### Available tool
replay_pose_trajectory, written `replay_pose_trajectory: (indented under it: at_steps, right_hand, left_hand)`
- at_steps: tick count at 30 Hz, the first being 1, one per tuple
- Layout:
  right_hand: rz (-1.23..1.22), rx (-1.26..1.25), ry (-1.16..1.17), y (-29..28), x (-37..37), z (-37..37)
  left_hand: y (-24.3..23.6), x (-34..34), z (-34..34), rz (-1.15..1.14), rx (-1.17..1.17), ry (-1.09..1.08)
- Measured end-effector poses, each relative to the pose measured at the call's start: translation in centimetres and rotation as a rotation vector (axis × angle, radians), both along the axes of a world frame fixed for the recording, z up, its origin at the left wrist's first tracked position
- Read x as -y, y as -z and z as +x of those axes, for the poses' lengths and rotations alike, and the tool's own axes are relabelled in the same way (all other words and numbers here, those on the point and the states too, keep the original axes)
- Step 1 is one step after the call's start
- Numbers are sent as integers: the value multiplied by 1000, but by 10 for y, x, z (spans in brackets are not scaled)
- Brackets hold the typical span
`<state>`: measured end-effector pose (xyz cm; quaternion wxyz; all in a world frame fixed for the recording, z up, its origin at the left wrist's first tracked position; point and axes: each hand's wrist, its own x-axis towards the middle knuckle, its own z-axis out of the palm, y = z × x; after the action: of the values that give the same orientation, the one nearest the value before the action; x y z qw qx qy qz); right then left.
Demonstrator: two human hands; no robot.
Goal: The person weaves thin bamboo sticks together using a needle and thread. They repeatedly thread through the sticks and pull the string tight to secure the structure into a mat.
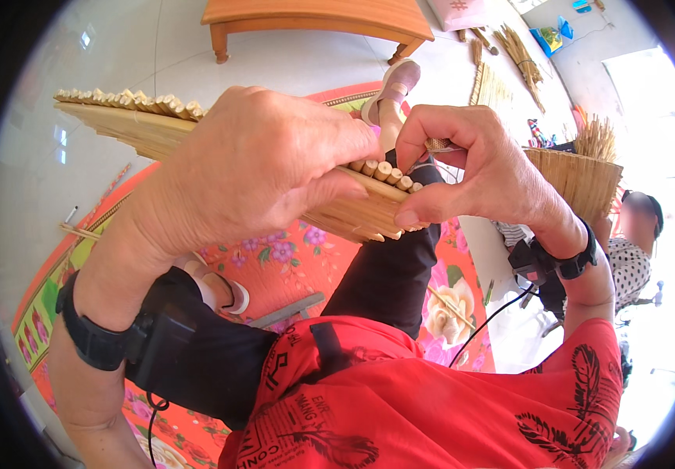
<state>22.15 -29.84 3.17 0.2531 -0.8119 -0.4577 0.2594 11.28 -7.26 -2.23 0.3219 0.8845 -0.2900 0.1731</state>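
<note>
A flat panel of pale plant stalks (341, 215), set side by side with their cut ends showing, is held up slantwise above my lap. My left hand (259, 160) is closed over its middle, fingers and thumb pressing on the stalks. At the panel's right end, my right hand (482, 164) pinches the edge between curled fingers and thumb. A small brown, textured piece (438, 145) shows within the curl of my right fingers; its kind I cannot make out. The hands hide part of the panel.
A flowered red mat (275, 266) lies under my legs on pale floor tiles. A low wooden table (314, 23) stands ahead. Stalk bundles (521, 66) lie far right. Another person (627, 242) sits at the right near a larger stalk panel (580, 184).
</note>
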Motion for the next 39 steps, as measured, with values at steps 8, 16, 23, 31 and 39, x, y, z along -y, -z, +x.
replay_pose_trajectory:
  at_steps: [8, 16, 23, 31, 39]
  right_hand:
    - [82, 36, -80, 8, 1, 1]
    - [7, 112, -104, -4, -7, -9]
    - [432, 451, -113, 8, -10, 5]
    - [557, -347, 103, 50, 53, -87]
    - [1044, -1429, 611, 99, 14, -117]
  left_hand:
    - [2, 2, 0, -18, 15, 1]
    - [-2, -2, 5, -57, -45, -23]
    - [-9, -15, -1, -55, 102, -136]
    - [-2, 19, -45, 21, 175, -397]
    - [30, 52, -60, -6, 291, -377]
